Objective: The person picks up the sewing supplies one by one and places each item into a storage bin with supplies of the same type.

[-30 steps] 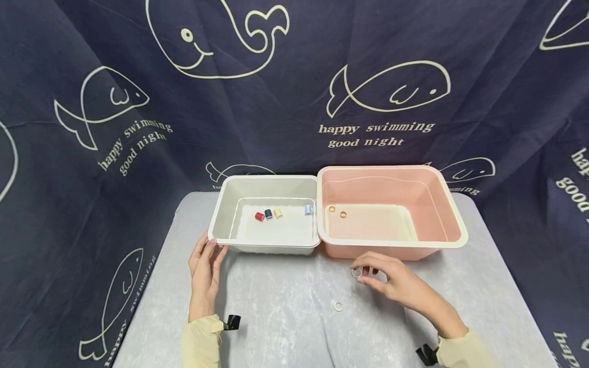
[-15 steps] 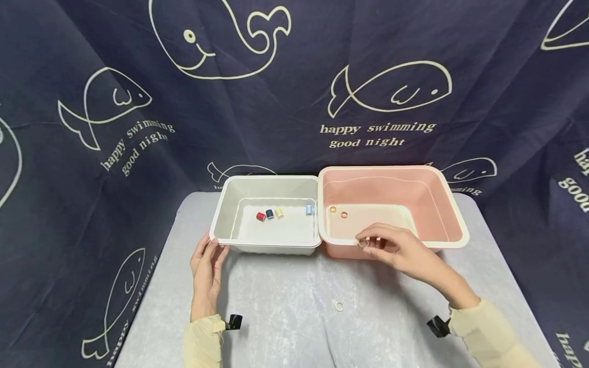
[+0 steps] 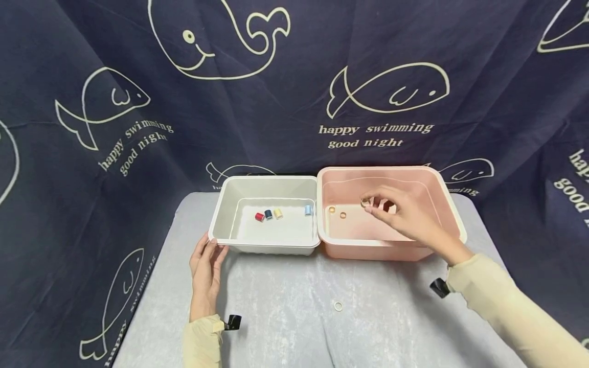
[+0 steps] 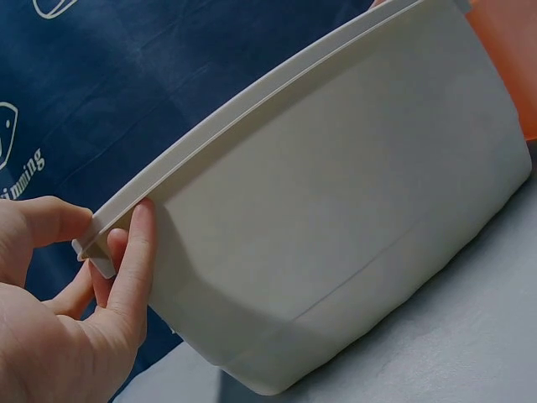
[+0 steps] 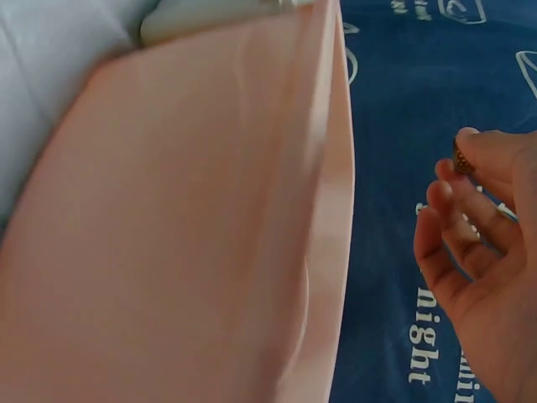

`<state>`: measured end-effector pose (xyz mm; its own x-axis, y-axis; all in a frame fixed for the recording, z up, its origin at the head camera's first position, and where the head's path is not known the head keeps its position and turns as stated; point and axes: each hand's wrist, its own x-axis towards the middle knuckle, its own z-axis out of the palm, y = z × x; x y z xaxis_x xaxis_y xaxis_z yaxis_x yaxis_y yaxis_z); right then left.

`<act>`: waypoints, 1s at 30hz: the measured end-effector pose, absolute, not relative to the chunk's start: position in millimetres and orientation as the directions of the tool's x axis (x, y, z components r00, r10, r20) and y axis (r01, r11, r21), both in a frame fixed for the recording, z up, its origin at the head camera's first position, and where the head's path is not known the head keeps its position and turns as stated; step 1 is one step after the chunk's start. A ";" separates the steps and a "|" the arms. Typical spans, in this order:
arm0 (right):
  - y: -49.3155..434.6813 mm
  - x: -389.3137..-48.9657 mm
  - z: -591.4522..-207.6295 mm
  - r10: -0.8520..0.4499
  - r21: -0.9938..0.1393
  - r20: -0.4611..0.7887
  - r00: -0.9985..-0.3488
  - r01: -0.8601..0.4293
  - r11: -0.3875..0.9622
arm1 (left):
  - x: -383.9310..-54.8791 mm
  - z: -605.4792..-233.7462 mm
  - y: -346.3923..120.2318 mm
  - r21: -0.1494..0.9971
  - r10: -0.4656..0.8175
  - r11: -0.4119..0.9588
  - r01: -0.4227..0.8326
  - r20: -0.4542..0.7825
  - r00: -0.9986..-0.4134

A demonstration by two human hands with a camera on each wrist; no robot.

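Observation:
My left hand grips the near left corner of the white plastic bin, thumb at the rim and fingers beneath it. Thumb and fingertips of my right hand pinch a small ring, gold-brown and textured in the right wrist view. In the head view this hand hangs over the pink plastic bin. Two gold-coloured rings, a left one and a right one, lie on that bin's floor. Another pale ring lies on the table in front.
Inside the white bin are several thread spools: red, navy, pale yellow and light blue. Both bins stand side by side on a grey cloth-covered table. A dark blue curtain hangs behind.
My right hand has risen from the table in front of the pink bin, passed over its front rim and is now above its inside, still pinching the ring. The left hand stays put.

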<state>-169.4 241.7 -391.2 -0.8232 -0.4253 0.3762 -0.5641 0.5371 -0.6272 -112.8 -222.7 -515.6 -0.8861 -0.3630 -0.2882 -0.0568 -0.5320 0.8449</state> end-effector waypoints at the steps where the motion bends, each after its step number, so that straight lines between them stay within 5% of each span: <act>1: 242.5 -174.7 -388.4 -0.434 -0.619 0.367 -0.822 -0.565 0.546 | -112.6 -515.3 -222.8 0.844 -0.365 -0.534 -0.054 -0.288 -0.886; 10: 249.3 -216.6 -370.9 -0.576 -0.477 0.270 -0.771 -0.627 0.616 | -111.1 -512.8 -222.5 0.848 -0.360 -0.527 -0.058 -0.284 -0.889; 23: 254.5 -261.7 -380.5 -0.816 -0.263 0.031 -0.578 -0.792 0.551 | -113.4 -514.3 -223.6 0.849 -0.355 -0.524 -0.066 -0.288 -0.889; 30: 254.0 -277.5 -390.2 -0.865 -0.304 -0.018 -0.502 -0.821 0.483 | -112.9 -515.4 -223.2 0.849 -0.357 -0.525 -0.062 -0.286 -0.889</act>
<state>-277.5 254.0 -390.2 -0.5022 -0.8645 -0.0183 -0.8209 0.4833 -0.3041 -112.9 -223.2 -515.4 -0.8891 -0.3574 -0.2861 -0.0619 -0.5253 0.8487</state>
